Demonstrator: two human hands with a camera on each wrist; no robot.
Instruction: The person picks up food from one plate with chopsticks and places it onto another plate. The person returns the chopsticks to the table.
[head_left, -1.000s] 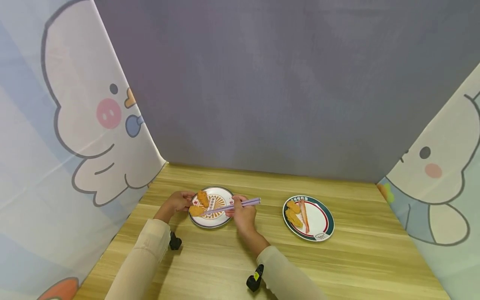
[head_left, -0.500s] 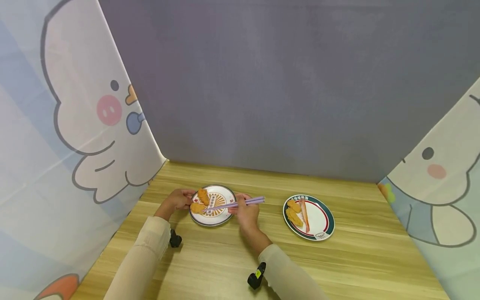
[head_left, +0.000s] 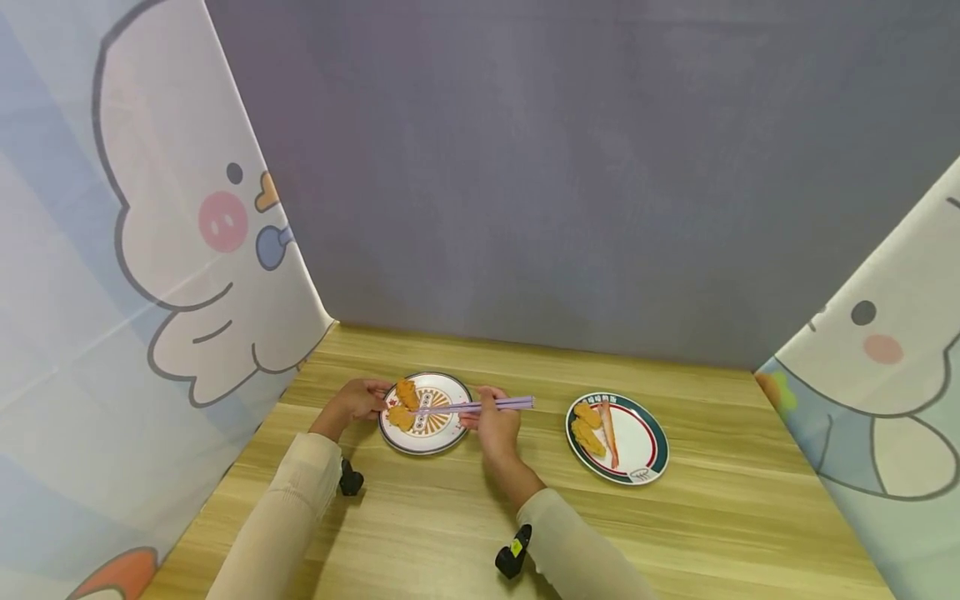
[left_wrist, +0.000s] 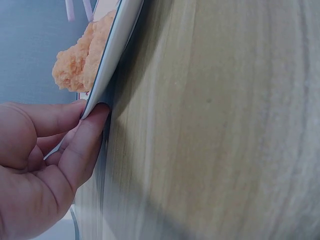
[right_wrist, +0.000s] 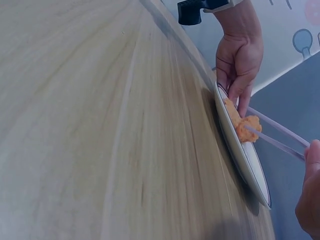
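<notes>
Nuggets, just two, sat on the sunburst plate; left hand pinched its rim, right hand held two chopsticks over it. Green-rimmed plate had two more nuggets plus one orange stick.

At the lower left, the left hand is pinching the rim of a plate — thumb above, finger beneath. A breaded piece is resting on the plate at the upper left, lilac chopsticks showing above it. A wooden tabletop is filling the right — a grey-blue backdrop is standing at the left.
</notes>
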